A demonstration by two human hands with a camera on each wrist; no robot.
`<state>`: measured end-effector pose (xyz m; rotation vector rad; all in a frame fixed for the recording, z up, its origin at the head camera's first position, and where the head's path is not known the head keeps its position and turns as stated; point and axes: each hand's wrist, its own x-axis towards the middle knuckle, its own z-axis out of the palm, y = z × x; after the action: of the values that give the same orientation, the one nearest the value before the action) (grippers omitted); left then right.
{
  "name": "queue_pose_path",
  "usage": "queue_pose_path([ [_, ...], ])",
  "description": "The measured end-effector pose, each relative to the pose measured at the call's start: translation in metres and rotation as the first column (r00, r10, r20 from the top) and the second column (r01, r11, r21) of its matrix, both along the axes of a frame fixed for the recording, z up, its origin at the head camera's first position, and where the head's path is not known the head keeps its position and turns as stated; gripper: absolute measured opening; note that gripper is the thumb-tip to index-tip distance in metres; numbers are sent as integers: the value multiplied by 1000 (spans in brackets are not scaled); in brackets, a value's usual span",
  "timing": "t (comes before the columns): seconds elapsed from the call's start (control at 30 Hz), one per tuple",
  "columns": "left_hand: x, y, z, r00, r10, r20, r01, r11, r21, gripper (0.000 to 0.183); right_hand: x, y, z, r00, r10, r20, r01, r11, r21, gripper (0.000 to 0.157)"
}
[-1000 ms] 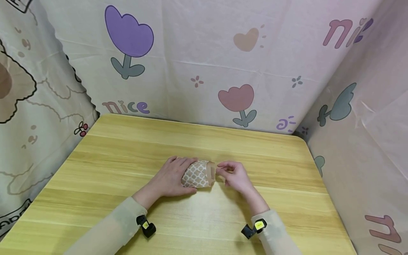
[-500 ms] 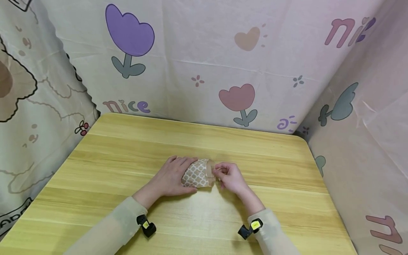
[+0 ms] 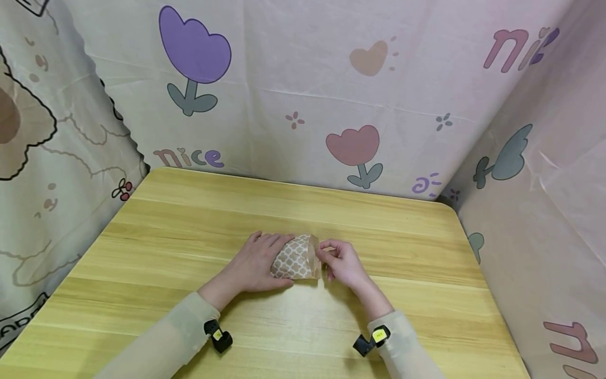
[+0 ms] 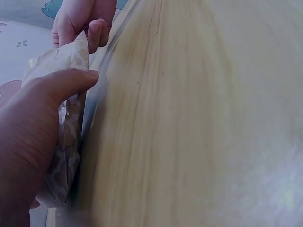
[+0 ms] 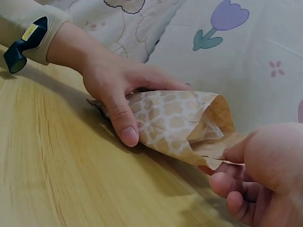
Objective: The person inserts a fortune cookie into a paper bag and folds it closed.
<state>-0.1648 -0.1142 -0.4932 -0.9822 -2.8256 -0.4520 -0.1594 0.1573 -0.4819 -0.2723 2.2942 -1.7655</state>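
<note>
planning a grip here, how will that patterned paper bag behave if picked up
The paper bag will probably flex: its thin lip bends where the right hand pinches it. Something whitish inside might slide out if the open mouth tips down.

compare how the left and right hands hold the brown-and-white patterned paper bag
The bare left hand grips across the brown-and-white patterned paper bag, while the bare right hand pinches a lip at its open mouth. The left hand's thumb and fingers spread wide; the right hand's curl close together. Both hands hold the same bag.
</note>
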Motion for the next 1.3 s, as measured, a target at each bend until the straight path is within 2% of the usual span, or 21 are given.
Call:
queue_pose_path([
  [0.4, 2, -1, 3, 1000, 2, 26, -2, 1000, 12, 111, -6, 3, -6, 999, -27, -35, 27, 999, -20, 14],
  [0.7, 4, -2, 6, 999, 3, 35, -5, 999, 41, 109, -9, 4, -2, 999, -6, -31, 4, 998, -61, 14],
  [0.9, 6, -2, 8, 999, -5, 34, 3, 999, 47, 108, -12, 6, 0, 999, 34, -20, -35, 996, -83, 15],
  [1.07, 10, -1, 10, 997, -10, 81, 5, 998, 58, 109, -14, 10, 4, 997, 76, -2, -76, 993, -89, 14],
  [1.3, 14, 1, 14, 992, -29, 125, 18, 996, 86, 107, -16, 12, 11, 993, 118, -22, -119, 992, -34, 14],
])
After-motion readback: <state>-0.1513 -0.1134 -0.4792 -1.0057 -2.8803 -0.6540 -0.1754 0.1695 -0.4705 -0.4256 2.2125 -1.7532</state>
